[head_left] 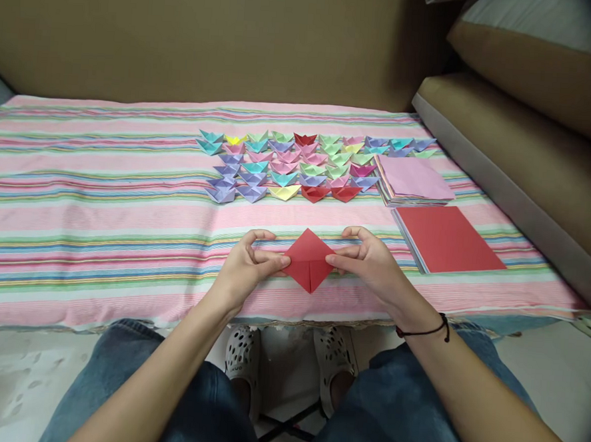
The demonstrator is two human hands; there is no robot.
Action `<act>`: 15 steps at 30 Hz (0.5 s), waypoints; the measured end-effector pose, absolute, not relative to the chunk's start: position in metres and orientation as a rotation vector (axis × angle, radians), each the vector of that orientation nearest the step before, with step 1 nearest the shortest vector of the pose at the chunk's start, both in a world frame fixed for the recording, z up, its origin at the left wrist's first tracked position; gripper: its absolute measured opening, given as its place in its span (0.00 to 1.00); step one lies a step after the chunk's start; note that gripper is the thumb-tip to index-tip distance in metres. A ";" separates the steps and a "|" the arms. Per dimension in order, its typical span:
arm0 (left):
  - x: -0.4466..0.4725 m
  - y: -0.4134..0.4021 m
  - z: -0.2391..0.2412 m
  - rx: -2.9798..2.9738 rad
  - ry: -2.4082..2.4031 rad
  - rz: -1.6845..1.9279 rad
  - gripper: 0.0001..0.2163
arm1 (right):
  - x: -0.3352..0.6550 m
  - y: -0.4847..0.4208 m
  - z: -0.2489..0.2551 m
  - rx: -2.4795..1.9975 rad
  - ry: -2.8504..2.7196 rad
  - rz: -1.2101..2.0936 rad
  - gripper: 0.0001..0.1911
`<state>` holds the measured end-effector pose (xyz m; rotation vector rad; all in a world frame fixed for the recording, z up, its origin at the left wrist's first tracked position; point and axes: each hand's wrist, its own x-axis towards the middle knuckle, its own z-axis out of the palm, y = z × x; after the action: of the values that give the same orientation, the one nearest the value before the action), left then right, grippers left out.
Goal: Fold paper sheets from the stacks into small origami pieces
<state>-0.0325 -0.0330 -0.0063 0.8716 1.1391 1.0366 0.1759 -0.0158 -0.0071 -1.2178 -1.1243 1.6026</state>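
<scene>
A folded red paper square (308,260), turned like a diamond, lies near the front edge of the striped cloth (99,236). My left hand (246,266) pinches its left corner with thumb and fingers. My right hand (371,260) pinches its right corner the same way. Both hands rest on the cloth. A crease runs down the lower half of the paper.
Several folded paper boats (299,164) in many colours lie in rows farther back. To the right sit a stack of sheets with pink on top (414,180) and a stack with red on top (445,238). Brown cushions (520,148) rise at the right; my knees and sandals are below.
</scene>
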 end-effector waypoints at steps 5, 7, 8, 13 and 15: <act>-0.036 -0.032 -0.004 0.891 1.145 0.996 0.24 | 0.180 -0.014 -0.006 -1.139 -1.167 1.641 0.27; -0.038 -0.032 -0.003 0.929 1.157 0.984 0.21 | 0.182 -0.014 -0.007 -1.108 -1.222 1.643 0.25; -0.038 -0.033 -0.002 0.953 1.160 0.990 0.18 | 0.183 -0.014 -0.008 -1.092 -1.259 1.636 0.22; -0.040 -0.034 -0.005 0.995 1.132 1.039 0.11 | 0.186 -0.013 -0.011 -1.048 -1.414 1.415 0.08; -0.040 -0.034 -0.007 0.967 1.118 1.060 0.11 | 0.187 -0.013 -0.010 -1.045 -1.455 1.341 0.07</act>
<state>-0.0397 -0.0341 -0.0070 0.9669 1.1175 1.0601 0.1869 -0.0129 -0.0097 -1.0452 -1.4546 1.3410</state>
